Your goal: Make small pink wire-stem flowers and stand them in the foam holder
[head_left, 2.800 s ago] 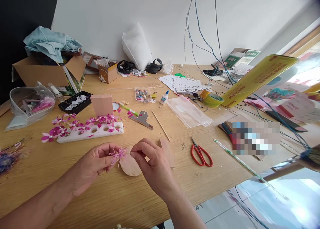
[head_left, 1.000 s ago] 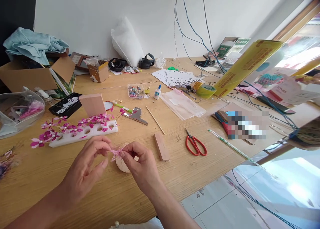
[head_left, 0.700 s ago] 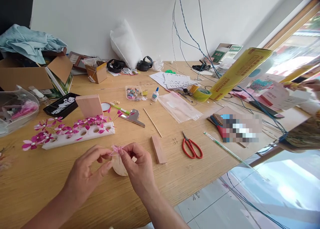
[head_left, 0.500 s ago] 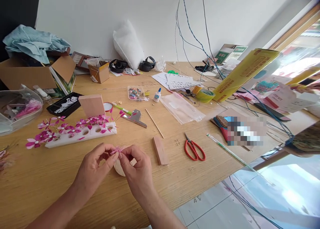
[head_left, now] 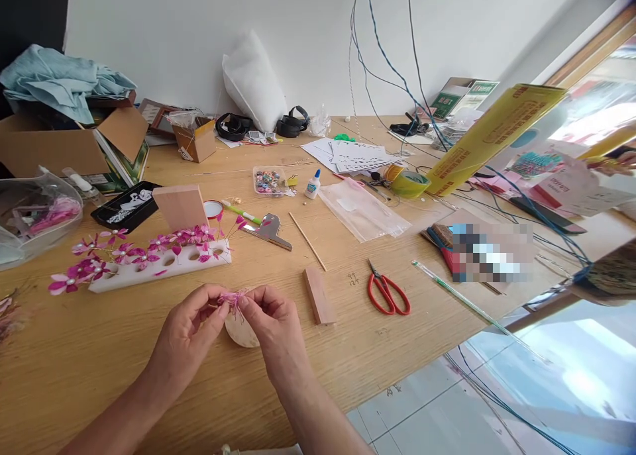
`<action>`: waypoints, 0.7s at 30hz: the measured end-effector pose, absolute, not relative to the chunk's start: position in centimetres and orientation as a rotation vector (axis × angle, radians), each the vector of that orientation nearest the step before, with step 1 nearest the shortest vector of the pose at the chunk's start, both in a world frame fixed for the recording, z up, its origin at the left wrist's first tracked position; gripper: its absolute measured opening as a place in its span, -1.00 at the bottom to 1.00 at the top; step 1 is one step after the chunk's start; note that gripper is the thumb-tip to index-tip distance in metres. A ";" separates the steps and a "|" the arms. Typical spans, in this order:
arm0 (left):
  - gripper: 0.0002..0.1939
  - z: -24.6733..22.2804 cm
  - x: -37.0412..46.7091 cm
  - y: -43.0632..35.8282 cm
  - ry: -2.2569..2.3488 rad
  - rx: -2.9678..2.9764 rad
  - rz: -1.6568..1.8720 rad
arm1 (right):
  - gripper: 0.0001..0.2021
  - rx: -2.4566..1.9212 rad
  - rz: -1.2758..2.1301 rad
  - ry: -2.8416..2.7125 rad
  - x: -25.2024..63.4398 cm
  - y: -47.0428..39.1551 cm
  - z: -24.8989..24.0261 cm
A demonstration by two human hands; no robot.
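Note:
A small tangle of pink thread is pinched from both sides, loose ends hanging down. On its left side the fingertips of my left hand are closed on it. My right hand grips its other side between thumb and fingers. Beneath the hands lies a round pale wooden disc, partly covered by my right hand. Beyond them, magenta wire-stemmed flowers rest along a white block with holes. To the right are a wooden block and red-handled scissors.
A thin wooden stick, a metal clip, a glue bottle and a bead box lie farther back. An upright wooden board stands behind the flowers. Cables hang at the right.
My hands have drawn slightly apart, so more of the pink thread and its loose ends shows between them. More of the wooden disc is visible. The camera view has shifted slightly.

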State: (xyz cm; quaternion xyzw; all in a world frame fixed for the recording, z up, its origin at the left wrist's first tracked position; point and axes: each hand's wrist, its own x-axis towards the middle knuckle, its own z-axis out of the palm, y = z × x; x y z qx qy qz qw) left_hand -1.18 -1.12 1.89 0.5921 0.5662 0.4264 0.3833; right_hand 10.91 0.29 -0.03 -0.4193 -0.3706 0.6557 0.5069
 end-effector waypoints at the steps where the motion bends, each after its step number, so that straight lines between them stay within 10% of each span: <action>1: -0.90 1.9 -1.2 -1.1 1.437 1.511 1.092 | -0.80 -1.016 1.568 -0.903 10.9 0.3 -0.1; 21: -0.93 0.2 -1.1 -0.9 1.374 1.623 1.192 | -0.84 -1.008 1.505 -0.978 10.8 0.6 -1.5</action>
